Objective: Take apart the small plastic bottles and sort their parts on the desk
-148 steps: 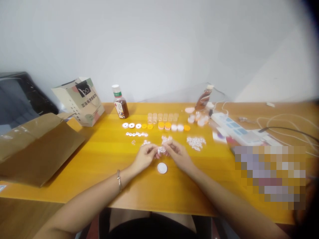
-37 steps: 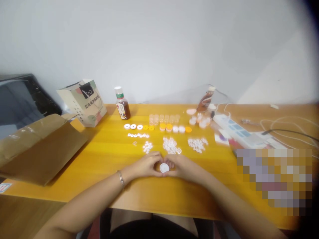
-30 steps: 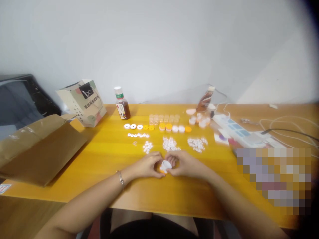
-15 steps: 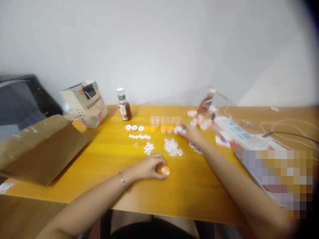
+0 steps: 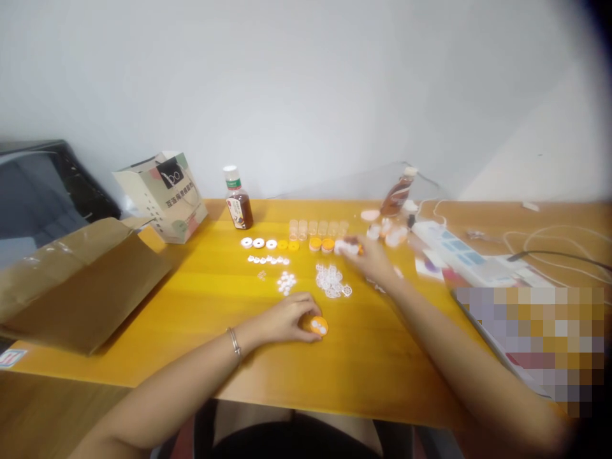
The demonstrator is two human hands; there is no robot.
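Head view, observed remotely. I take the orange cap [image 5: 319, 326] as reference; it lies on the desk [image 5: 377, 363] near its front edge, open side up, with rounded white pieces inside it. The left hand [image 5: 296, 319] comes in from the cap's left, forearm low, wrist almost straight; I record thumb and forefinger curved around the cap and pinching its rim. The right hand [image 5: 370, 256] is extended beyond the cap and to its right, palm down, fingers at the white caps [image 5: 343, 246] in the row. Its fingertips blur into those caps, so I cannot tell whether it grips one.

Containers: straight beyond the reference cap, clear cups [image 5: 323, 228] stand in a line, the desk colour showing through their walls. Beyond and left of it, the labelled bottle [image 5: 239, 210] stands upright, holding dark liquid. Far left of it, I note a brown cardboard box [image 5: 86, 299].
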